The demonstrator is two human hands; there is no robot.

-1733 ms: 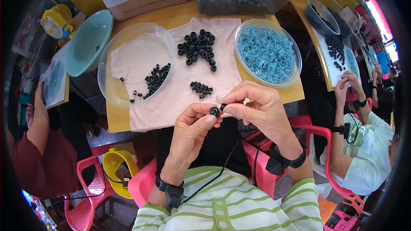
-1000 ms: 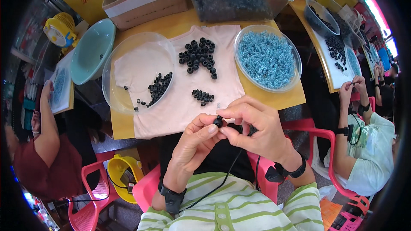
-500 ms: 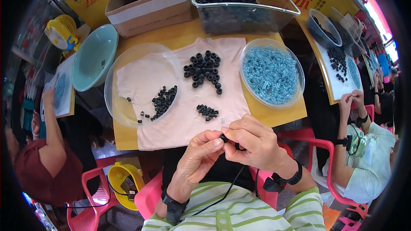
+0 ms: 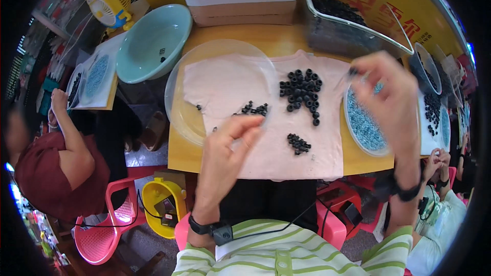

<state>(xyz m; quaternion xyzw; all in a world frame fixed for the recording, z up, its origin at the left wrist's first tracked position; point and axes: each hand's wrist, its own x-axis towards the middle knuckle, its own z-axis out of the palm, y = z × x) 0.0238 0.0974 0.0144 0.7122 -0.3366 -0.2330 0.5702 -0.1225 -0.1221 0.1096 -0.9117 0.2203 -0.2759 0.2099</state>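
My left hand [image 4: 225,156] is beside the right part of a round clear basin [image 4: 176,122]. Its fingers are stretched out, the thumb a little apart from the index finger, and I see nothing between them. Just past the fingertips lie small black parts [image 4: 259,109] in the basin. My right hand [image 4: 391,97], smeared by motion, is raised over a round tray of light-blue clear pieces [image 4: 365,125]. A small black piece [image 4: 353,71] shows at its fingertips. Between the hands, round black beads [image 4: 302,92] and a smaller heap of black parts [image 4: 298,144] rest on pink cloth [image 4: 266,158].
A teal basin [image 4: 134,46] with a small black piece [image 4: 163,59] inside stands at the back left, by a yellow fan [image 4: 110,4]. A cardboard box [image 4: 240,7] and a clear bin [image 4: 353,33] of black parts line the back. People sit on both sides.
My hands have come apart from their joint pinch; the right has risen to the far right, the left has moved left. A black piece now shows in the teal basin. The view has shifted.
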